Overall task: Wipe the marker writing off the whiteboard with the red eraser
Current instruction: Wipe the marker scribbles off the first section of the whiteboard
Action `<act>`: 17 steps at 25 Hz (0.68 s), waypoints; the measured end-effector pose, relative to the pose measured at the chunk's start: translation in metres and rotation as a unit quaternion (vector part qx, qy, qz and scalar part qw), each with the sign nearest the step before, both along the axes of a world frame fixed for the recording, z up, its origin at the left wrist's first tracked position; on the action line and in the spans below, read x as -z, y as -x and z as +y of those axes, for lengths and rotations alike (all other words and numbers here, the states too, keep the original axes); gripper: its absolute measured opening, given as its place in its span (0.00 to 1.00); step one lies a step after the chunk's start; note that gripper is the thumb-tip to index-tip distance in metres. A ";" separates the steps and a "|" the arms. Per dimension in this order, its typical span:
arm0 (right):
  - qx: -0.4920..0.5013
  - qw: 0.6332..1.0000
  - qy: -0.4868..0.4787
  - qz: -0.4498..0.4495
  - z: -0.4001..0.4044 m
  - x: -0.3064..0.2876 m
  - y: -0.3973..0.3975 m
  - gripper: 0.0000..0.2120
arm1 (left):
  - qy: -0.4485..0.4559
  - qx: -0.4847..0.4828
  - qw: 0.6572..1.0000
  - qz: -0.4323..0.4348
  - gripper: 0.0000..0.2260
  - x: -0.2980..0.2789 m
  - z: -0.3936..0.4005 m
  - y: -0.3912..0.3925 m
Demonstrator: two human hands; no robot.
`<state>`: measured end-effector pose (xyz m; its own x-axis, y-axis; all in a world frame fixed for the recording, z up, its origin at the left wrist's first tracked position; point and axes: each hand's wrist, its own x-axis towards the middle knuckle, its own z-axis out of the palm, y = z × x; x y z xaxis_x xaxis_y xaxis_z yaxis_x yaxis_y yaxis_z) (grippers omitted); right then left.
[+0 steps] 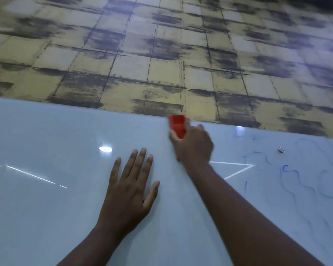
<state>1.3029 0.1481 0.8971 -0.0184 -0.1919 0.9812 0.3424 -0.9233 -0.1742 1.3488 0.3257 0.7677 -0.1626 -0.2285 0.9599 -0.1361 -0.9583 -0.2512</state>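
2 hands (130, 191) work apart: my left lies flat, fingers straight, on the whiteboard (46, 217), my right hand (193, 144) clamps the red eraser (178, 124) by its sides near the top edge, likely light, rigid, easily steered toward the blue writing (288, 175).

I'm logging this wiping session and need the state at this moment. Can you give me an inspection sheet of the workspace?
Surface: whiteboard, glossy, with light reflections; left part looks clean.
Job's things: red eraser at the board's top edge; blue marker writing remains on the right part, partly smeared.
Clutter: one small silver round object on the board, right of the eraser; too small to identify.
Hands: left hand flat on the board, fingers spread; right hand grips the eraser, motion-blurred.
Cables: nothing seen.
Surroundings: wall above the board with a yellow and dark block pattern.
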 end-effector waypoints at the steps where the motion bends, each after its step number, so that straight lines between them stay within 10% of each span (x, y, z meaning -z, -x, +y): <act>1: -0.013 0.998 0.062 -0.001 0.027 0.002 0.003 0.32 | 0.002 0.007 1.000 -0.004 0.30 0.000 0.000 0.000; 7: 0.059 0.944 0.323 0.032 0.071 -0.015 0.018 0.34 | 0.022 0.053 0.998 -0.020 0.28 0.008 0.008 0.002; 13: 0.046 0.990 0.136 0.018 0.038 -0.049 0.008 0.29 | 0.021 0.032 0.999 -0.007 0.30 0.012 0.006 0.002; 17: 0.033 0.978 0.203 -0.022 0.109 -0.020 0.003 0.28 | 0.019 0.045 0.999 0.004 0.31 0.014 0.007 0.006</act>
